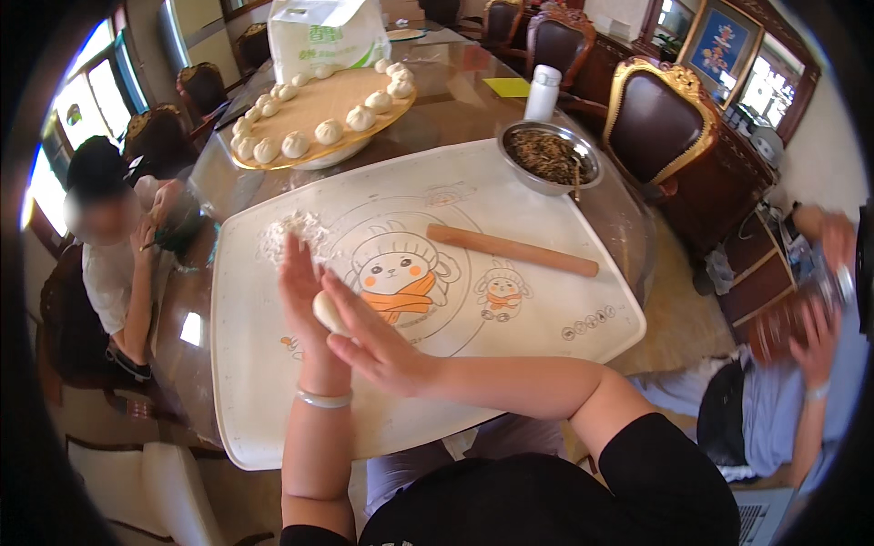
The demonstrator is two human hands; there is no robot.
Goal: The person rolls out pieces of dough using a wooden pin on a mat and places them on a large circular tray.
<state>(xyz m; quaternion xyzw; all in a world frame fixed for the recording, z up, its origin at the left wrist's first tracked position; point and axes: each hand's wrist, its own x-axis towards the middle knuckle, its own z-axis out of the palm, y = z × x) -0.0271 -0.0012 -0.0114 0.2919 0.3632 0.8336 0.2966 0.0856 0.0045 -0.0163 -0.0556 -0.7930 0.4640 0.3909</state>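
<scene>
A small pale piece of dough [328,313] is pressed between my two palms above the left part of the white mat. My left hand [305,296] stands upright with its fingers straight up and a pale bangle [323,399] at the wrist. Across from it, my right hand [378,338] lies slanted, its fingers together and its palm against the dough. The hands hide part of the dough. Beyond my fingers is a heap of white flour [293,235] on the mat. A wooden rolling pin [512,250] rests to the right of my hands.
The cartoon-printed mat [546,346] covers the table's near side. Farther back, a round board [319,100] carries several filled buns. A metal bowl of dark filling [546,156] stands beside a white bottle [543,93]. One person [118,246] sits left; another [774,391] is at right.
</scene>
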